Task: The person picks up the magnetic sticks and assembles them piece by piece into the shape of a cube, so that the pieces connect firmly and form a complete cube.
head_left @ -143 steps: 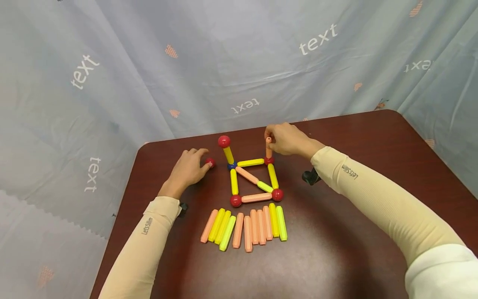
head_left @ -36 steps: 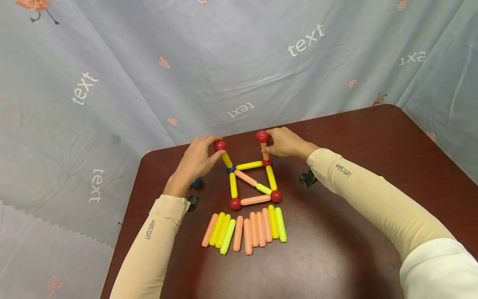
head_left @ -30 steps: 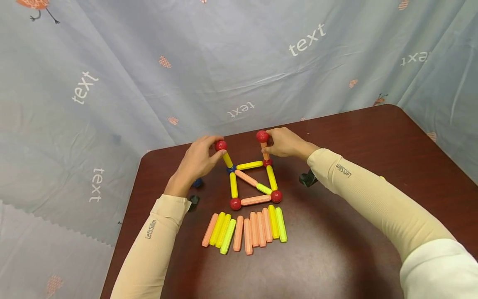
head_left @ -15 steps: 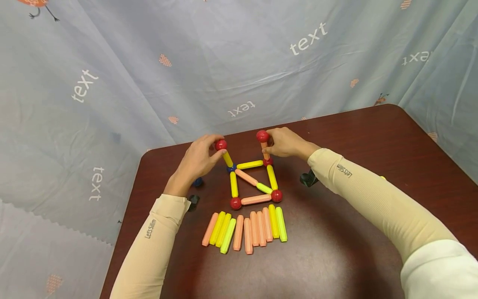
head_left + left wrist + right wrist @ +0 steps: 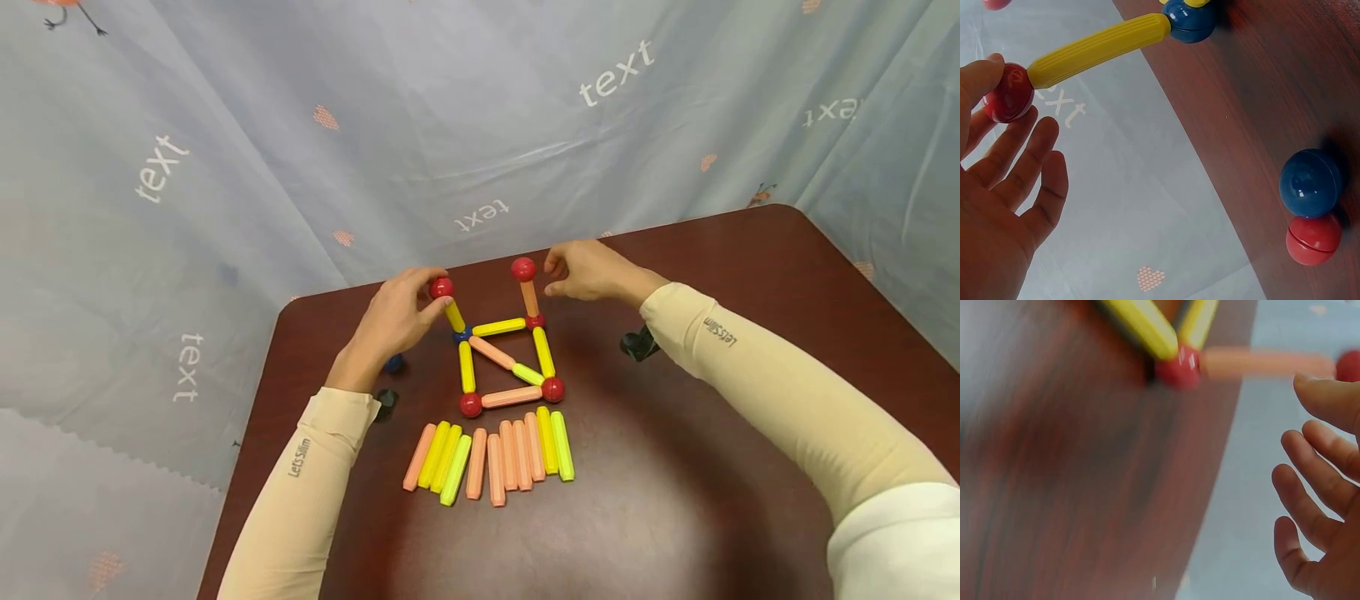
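between left fingers [image 5: 1007,147], red ball [image 5: 1013,94]

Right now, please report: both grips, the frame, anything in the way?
Left grip pinches red ball atop yellow post. Right grip empty, beside orange post. Square frame joined; loose sticks clear of both.

Nine orange sticks [image 5: 512,397], seven yellow sticks [image 5: 498,327], three lime sticks [image 5: 562,446], six red balls [image 5: 552,389], two blue balls [image 5: 1310,183]
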### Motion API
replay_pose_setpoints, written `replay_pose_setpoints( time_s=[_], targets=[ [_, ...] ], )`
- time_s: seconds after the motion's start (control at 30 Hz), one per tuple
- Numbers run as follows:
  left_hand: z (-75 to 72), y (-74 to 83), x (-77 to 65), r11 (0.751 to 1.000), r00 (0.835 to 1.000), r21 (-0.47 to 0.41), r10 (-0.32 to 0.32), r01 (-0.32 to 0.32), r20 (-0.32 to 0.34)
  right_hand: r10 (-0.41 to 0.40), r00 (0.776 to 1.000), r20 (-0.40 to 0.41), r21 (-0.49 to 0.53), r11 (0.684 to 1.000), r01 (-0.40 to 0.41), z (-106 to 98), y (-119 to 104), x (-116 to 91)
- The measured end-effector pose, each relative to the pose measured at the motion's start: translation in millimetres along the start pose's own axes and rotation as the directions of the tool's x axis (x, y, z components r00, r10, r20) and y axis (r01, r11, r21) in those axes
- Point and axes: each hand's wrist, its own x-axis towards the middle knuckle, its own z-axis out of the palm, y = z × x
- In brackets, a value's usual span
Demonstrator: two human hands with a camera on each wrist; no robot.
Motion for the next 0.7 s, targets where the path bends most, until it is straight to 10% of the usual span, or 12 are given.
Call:
replay_pose_setpoints(
  time_s=[0.4,0.57,0.7],
  targets=[
    [-0.8,-2.2,3.2,1.000,1.000,-0.016,0.018,-0.018,-0.020,0.013,0.998,0.055,-0.168,0.986,-0.004,-13,82,-74],
    [-1.9,-0.9,5.4,1.000,1.000,-0.019,0.016,-0.016,-0.012,-0.186,0.977,0.105,-0.317,0.925,0.211,14,65,-95],
    [0.2,-2.1,3.0,1.000,1.000,-0.029,0.005,-0.005,-0.005,-0.393,0.907,0.148,-0.347,0.838,0.420,42,37,-103]
  ],
)
